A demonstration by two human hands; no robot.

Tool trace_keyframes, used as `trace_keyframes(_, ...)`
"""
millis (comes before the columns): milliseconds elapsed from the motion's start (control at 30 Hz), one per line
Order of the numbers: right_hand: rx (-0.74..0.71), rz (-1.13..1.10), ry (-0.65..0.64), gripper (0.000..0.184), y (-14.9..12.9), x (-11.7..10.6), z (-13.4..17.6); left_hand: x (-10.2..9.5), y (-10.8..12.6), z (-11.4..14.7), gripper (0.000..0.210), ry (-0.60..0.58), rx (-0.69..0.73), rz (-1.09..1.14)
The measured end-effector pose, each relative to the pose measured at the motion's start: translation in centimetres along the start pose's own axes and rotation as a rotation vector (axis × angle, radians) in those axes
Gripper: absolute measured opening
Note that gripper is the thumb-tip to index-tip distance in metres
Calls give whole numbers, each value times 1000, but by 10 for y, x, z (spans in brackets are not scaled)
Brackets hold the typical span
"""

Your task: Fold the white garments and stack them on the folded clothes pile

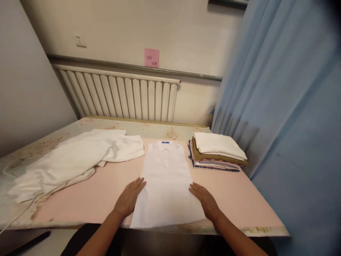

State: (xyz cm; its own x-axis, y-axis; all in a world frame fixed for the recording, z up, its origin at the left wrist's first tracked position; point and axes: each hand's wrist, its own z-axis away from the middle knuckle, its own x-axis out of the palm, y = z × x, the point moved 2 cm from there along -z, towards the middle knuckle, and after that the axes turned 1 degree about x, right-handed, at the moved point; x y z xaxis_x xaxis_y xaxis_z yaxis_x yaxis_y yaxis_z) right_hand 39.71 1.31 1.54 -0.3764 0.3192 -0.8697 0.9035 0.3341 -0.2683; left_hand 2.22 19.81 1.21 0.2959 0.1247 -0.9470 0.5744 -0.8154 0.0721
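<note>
A white collared shirt (166,185), folded into a long panel, lies flat with its collar at the far end and a blue label inside the neck. My left hand (129,195) rests at its left edge, fingers stretched out and fingertips on the cloth. On the opposite edge lies my right hand (204,199), also flat with the fingers extended. The shirt's near hem reaches the front edge of the table. Neither hand grips anything.
Loose white garments (80,156) lie spread at the left. A stack of folded clothes (217,153) stands at the right, beside a blue curtain (282,106). Pink cloth (112,188) covers the tabletop. A radiator (119,92) is on the wall behind.
</note>
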Motion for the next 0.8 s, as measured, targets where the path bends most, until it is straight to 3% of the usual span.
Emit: trace_keyframes(800, -7, -17, 38, 48, 0, -1, 0, 1, -1, 0, 55, 27, 16, 5)
